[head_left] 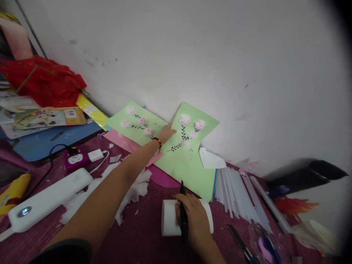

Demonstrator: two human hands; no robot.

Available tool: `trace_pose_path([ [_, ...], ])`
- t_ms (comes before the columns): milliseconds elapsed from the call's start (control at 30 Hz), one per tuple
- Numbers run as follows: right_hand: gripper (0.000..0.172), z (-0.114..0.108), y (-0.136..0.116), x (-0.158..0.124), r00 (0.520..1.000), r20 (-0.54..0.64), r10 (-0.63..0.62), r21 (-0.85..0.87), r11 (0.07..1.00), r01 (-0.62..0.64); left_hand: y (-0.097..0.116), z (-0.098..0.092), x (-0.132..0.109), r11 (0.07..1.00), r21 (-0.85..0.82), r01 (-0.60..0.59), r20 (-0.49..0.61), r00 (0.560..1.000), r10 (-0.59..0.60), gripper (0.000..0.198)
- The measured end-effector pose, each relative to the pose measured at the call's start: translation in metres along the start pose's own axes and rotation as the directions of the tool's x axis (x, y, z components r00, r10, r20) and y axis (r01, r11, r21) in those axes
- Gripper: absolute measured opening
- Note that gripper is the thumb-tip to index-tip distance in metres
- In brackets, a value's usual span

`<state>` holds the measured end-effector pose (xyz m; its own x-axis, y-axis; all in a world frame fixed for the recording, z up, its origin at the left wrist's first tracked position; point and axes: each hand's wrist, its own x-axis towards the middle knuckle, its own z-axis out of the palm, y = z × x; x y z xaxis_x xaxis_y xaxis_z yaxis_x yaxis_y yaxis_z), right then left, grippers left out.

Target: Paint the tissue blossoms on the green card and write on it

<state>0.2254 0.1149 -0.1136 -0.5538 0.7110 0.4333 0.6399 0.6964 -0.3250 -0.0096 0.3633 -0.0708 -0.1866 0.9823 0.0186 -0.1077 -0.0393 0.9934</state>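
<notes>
Fingers of the right hand curl snugly around a black pen over a white roll, while the left hand, its grip unclear, meets the right-side green paper's edge, seemingly steadying it against the wall.

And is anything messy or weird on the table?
Yes: ragged white paper scraps lie strewn on the maroon tabletop, on both sides of the left forearm. They look messy, crumpled and loose rather than stacked.
</notes>
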Motion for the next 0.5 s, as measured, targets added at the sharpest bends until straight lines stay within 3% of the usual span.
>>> trace_pose_path([
  [167,0.026,0.001,0.003,-0.003,1.0,0.002,-0.021,0.008,1.0,0.021,-0.004,0.004,-0.006,0.997,-0.08,-0.011,-0.021,1.0,0.009,0.018],
  [333,0.025,0.006,0.012,-0.008,0.995,-0.083,-0.061,-0.014,0.998,0.06,0.015,0.009,-0.015,0.984,-0.18,-0.01,0.008,1.0,0.012,0.021],
  [500,0.025,0.007,0.014,-0.006,0.987,-0.13,-0.098,-0.008,0.995,0.097,0.038,0.0,-0.018,0.962,-0.251,-0.107,-0.136,0.988,0.074,0.029],
])
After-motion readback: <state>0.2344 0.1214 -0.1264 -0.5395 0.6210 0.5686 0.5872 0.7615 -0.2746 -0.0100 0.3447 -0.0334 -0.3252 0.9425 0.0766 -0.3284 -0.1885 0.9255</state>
